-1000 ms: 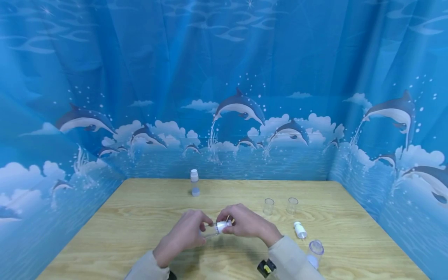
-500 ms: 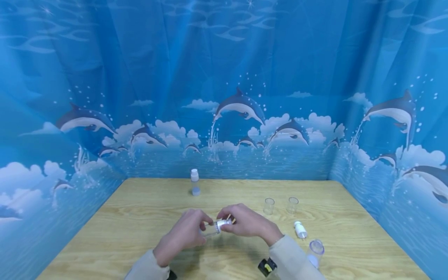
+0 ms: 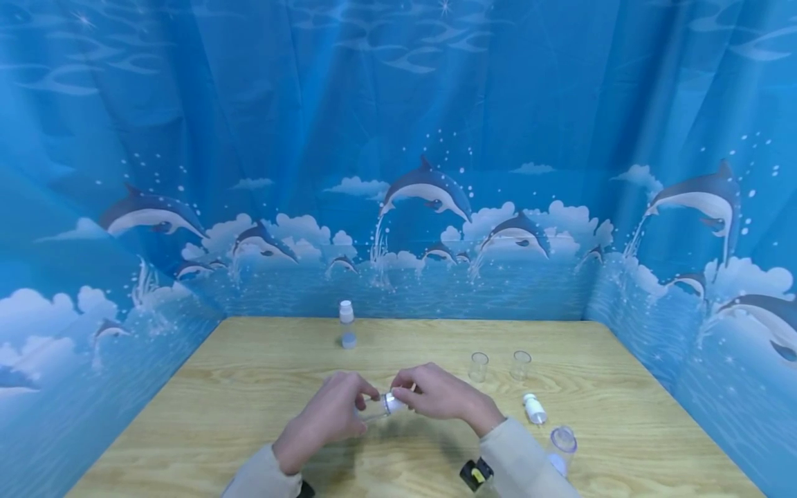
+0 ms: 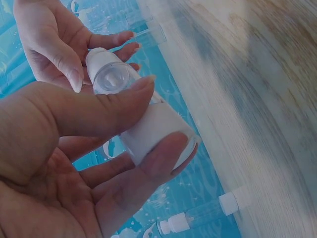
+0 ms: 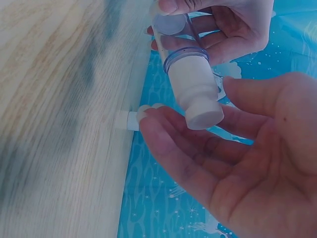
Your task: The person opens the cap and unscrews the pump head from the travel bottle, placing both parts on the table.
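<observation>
My left hand grips a clear bottle body with a white base inside, its thumb and fingers round the far end. A white pump top sits in the bottle's mouth, against the purple-tinted rim. Around that top, my right hand has its fingers spread and relaxed; in the right wrist view, a gap shows between the fingers and the white top. The bottle lies tilted between both hands, above the table.
An upright bottle stands at the back of the wooden table. On the right are two clear cups, a white pump piece and a clear container with a purple rim. A dolphin-print curtain surrounds the table.
My right hand's fingers have loosened from the white pump top and spread, and the hand has shifted slightly. The left hand and the bottle have stayed in place.
</observation>
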`<state>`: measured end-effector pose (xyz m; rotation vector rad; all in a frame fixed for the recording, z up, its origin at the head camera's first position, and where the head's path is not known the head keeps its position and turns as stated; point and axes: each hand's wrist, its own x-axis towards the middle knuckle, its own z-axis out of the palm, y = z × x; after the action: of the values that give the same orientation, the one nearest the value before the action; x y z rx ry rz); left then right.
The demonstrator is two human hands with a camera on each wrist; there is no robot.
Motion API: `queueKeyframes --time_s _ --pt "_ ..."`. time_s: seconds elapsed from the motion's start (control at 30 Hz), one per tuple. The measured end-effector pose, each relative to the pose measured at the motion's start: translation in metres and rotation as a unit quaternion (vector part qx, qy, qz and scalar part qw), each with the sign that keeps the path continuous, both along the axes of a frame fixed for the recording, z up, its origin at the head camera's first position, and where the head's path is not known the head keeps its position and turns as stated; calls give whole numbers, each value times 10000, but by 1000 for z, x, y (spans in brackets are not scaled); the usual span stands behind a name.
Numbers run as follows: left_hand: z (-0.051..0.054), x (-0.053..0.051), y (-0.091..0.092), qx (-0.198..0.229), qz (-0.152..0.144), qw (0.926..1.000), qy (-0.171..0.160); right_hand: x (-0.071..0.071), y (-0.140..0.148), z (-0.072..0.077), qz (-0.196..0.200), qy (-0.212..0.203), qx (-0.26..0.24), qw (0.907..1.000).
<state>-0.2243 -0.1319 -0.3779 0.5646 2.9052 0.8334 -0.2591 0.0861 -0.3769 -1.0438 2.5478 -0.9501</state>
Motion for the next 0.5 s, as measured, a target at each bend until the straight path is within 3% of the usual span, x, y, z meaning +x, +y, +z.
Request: queueKeyframes --time_s 0.5 --pt "0 -1 -1 14 -37 10000 -31 0 -1 -1 -43 -98 39 9999"
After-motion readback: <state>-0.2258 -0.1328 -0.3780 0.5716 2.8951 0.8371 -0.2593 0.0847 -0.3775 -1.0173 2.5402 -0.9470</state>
